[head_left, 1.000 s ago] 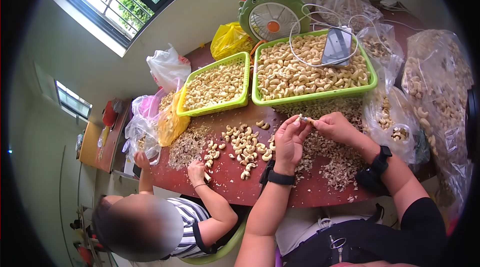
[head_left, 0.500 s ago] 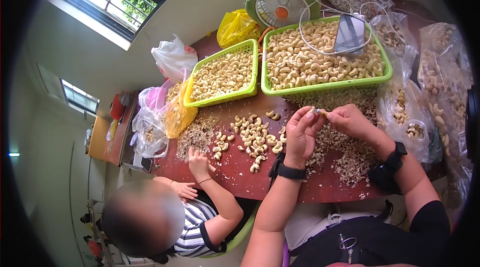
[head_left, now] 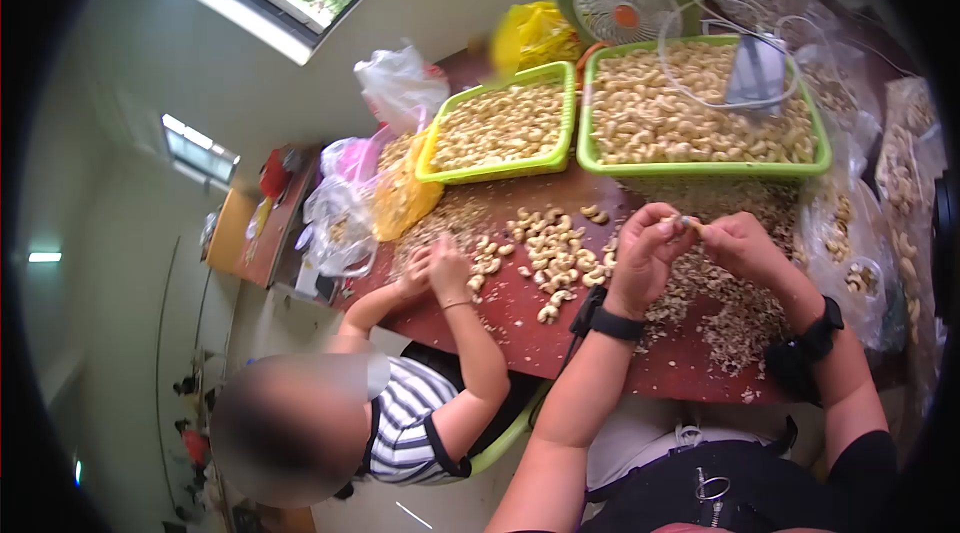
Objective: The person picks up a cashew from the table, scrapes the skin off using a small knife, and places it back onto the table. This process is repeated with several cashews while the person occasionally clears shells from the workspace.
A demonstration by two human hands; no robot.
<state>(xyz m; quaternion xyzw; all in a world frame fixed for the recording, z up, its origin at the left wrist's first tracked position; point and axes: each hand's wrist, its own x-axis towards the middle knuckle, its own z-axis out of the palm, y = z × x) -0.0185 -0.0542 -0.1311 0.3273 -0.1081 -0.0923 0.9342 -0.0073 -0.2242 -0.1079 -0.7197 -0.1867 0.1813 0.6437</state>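
Above the dark red table (head_left: 520, 333), my left hand (head_left: 648, 251) pinches a small item, probably a cashew, at its fingertips. My right hand (head_left: 742, 245) is closed on a small tool with a pale handle, its tip meeting the item. The fingers hide much of both. Peeled cashews (head_left: 550, 248) lie in a loose pile left of my left hand. Brown skin flakes (head_left: 735, 308) are heaped beneath and beside my hands. Behind them stand a large green basket (head_left: 700, 170) and a smaller one (head_left: 500, 173), both full of cashews.
A person in a striped shirt (head_left: 415, 418) sits at the left, both hands together over the table. A green fan (head_left: 625, 8) stands behind the baskets. A phone (head_left: 755, 73) with a white cable rests on the large basket's cashews. Plastic bags (head_left: 850, 233) line the right side.
The view has shifted, so the table and baskets appear farther right. The other person's hands have come together. My hands remain joined at the small item.
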